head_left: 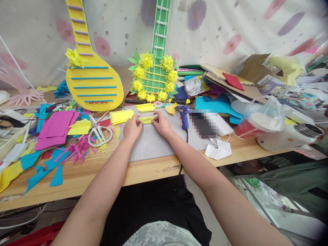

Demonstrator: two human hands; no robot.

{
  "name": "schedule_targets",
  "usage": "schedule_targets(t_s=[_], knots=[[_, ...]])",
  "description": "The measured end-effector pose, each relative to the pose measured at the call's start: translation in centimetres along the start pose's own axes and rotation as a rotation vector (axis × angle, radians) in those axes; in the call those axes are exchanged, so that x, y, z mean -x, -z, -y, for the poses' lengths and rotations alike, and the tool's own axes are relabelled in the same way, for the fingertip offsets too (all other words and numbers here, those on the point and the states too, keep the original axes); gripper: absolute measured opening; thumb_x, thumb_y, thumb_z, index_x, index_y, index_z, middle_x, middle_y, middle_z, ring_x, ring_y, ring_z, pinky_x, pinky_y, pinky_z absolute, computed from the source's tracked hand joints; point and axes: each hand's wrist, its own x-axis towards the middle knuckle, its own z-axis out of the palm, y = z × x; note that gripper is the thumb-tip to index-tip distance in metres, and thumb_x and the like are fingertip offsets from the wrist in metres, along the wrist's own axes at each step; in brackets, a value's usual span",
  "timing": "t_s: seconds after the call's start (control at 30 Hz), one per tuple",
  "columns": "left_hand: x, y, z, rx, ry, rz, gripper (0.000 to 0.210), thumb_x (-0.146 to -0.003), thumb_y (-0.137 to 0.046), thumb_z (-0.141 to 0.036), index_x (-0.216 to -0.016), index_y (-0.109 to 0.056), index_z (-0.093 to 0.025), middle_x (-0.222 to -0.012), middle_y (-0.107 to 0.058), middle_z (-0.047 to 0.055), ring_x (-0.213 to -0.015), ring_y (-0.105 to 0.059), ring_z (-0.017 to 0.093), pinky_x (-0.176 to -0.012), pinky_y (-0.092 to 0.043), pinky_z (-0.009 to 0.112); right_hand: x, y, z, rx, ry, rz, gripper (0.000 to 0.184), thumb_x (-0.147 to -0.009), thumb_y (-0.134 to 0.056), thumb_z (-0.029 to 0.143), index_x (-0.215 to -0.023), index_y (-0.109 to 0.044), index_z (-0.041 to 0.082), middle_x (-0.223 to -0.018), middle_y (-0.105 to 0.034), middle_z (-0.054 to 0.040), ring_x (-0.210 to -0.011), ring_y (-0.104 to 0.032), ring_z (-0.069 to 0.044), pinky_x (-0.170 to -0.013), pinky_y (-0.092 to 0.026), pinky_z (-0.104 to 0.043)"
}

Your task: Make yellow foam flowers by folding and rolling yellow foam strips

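Note:
Between my two hands a folded strip of yellow crepe paper (147, 120) lies just above the grey cutting mat (151, 145). My left hand (132, 127) pinches its left end, and my right hand (162, 123) has fingers and thumb at its right end. A stack of yellow paper (122, 117) is beside my left hand. More yellow paper pieces (145, 107) lie just beyond the strip. To the right of my right hand stands a purple hot glue gun (183, 118). White-handled scissors (99, 134) rest to the left.
A yellow lute-shaped craft (94, 83) and a green one with yellow paper flowers (154, 77) lean at the back. Magenta paper (55, 130) and blue scraps lie left. A blurred dark object (203, 124), a bagged cup (258, 123) and a white bottle (284, 138) stand right.

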Motion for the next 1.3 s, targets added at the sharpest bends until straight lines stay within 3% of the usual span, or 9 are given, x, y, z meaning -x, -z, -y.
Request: schedule_targets(t_s=[0.27, 0.7, 1.3], knots=[[-0.4, -0.3, -0.1, 0.021, 0.064, -0.015, 0.039, -0.079, -0.056, -0.027, -0.117, -0.051, -0.022, -0.090, -0.070, 0.001, -0.093, -0.060, 0.019, -0.078, -0.044, 0.031, 0.1, -0.4, 0.6, 0.056, -0.018, -0.037, 0.043, -0.079, -0.050, 0.016, -0.120, -0.039, 0.020, -0.088, -0.067, -0.0034, -0.081, -0.061, -0.019, -0.072, -0.046, -0.031], [0.0, -0.2, -0.8, -0.044, 0.086, -0.023, 0.033, -0.079, -0.055, -0.025, -0.112, -0.052, -0.023, -0.089, -0.069, 0.001, -0.097, -0.059, 0.021, -0.074, -0.043, 0.031, 0.3, -0.9, 1.0, 0.158, 0.022, -0.078, 0.050, -0.079, -0.047, 0.015, -0.127, -0.035, 0.015, -0.086, -0.066, -0.0097, -0.088, -0.059, -0.026, -0.076, -0.047, -0.039], [-0.3, -0.4, -0.8, -0.057, 0.145, -0.030, 0.036, -0.077, -0.055, -0.025, -0.112, -0.050, -0.023, -0.093, -0.071, 0.002, -0.100, -0.060, 0.022, -0.076, -0.043, 0.032, 0.1, -1.5, 0.9, 0.247, 0.042, -0.082, 0.030, -0.082, -0.045, 0.015, -0.112, -0.045, 0.018, -0.087, -0.065, -0.0107, -0.089, -0.059, -0.026, -0.077, -0.045, -0.037]])
